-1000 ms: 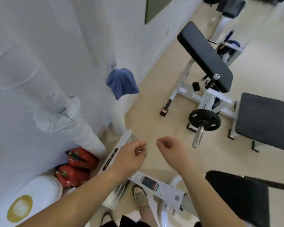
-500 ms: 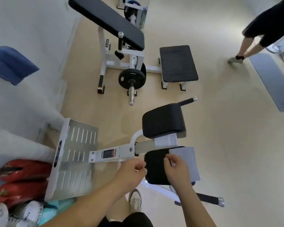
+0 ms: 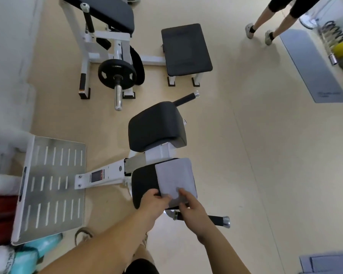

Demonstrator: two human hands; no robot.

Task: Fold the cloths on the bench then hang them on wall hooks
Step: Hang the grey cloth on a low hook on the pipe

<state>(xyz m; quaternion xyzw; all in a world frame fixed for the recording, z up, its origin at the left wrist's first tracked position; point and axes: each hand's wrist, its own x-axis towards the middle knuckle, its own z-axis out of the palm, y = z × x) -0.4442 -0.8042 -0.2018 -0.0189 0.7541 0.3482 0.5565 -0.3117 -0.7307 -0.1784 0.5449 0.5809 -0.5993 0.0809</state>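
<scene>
A folded pale grey cloth (image 3: 174,175) lies on the near black pad (image 3: 143,180) of a white-framed bench just below me. My left hand (image 3: 153,202) grips the cloth's near left corner. My right hand (image 3: 188,206) is at the near edge, with fingers lying on top of the cloth; whether it pinches the cloth is hard to make out. A second black pad (image 3: 156,128) of the same bench sits just beyond.
A steel footplate (image 3: 52,182) lies at left by the white wall (image 3: 6,56). A weight bench with a plate (image 3: 117,74) and a black seat (image 3: 186,48) stands farther off. Another person's legs (image 3: 265,22) are at top right beside a grey mat (image 3: 313,66).
My view swung from the wall and the hanging blue cloth down to the bench. Both hands, earlier curled and holding nothing, reached to the grey cloth and now hold its near edge.
</scene>
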